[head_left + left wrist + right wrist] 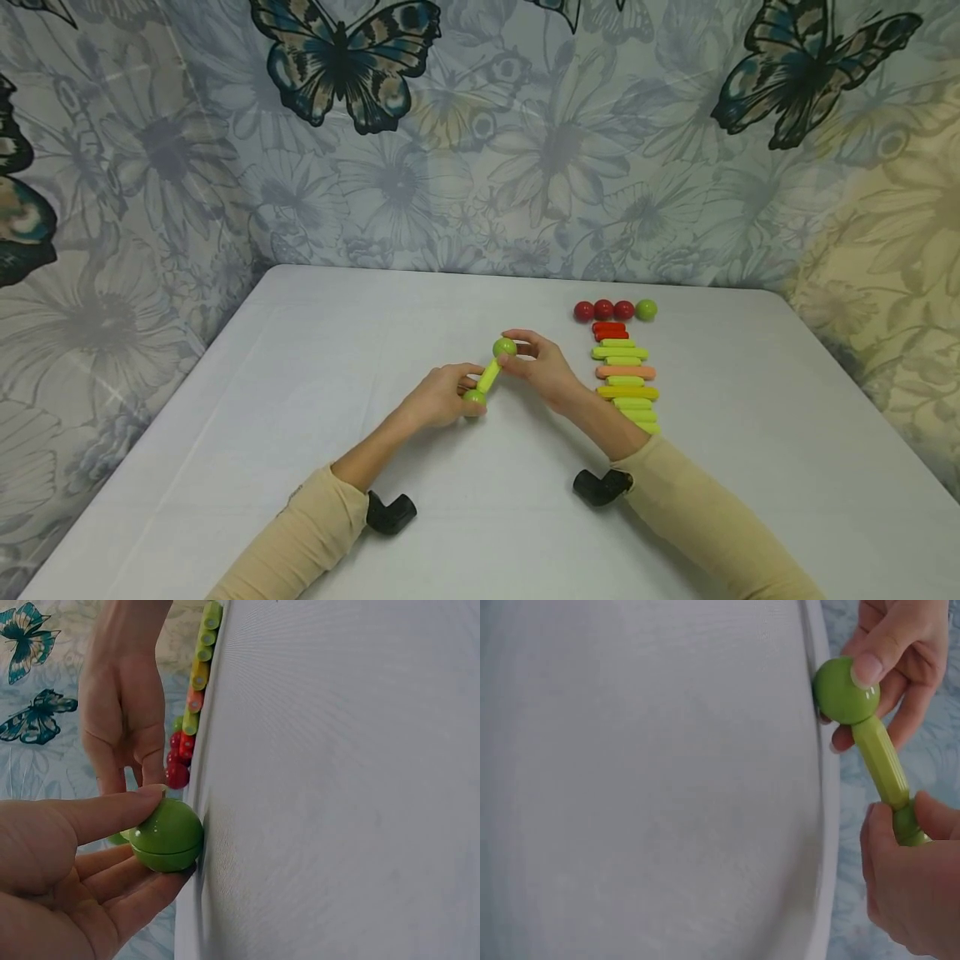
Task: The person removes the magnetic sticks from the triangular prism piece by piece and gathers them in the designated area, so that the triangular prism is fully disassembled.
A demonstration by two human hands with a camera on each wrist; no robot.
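A short yellow-green rod [489, 377] joins two green balls, held in the air over the table's middle. My left hand [441, 397] pinches the lower green ball [169, 838] between thumb and fingers. At the other end, the upper green ball [505, 347] is gripped by my right hand [550, 373], which hides part of it in the right wrist view. That view shows the rod [881, 761] slanting between both balls, its near end meeting the ball in the left hand [911, 656]. Whether the rod is fully seated in either ball, I cannot tell.
On the right of the white table [300, 333] lies a column of rods: red [609, 327], yellow-green [619, 353], orange [626, 372] and yellow [627, 392]. Behind them stand three red balls [603, 310] and a green ball [646, 310] in a row. Patterned wallpaper [480, 167] backs the table.
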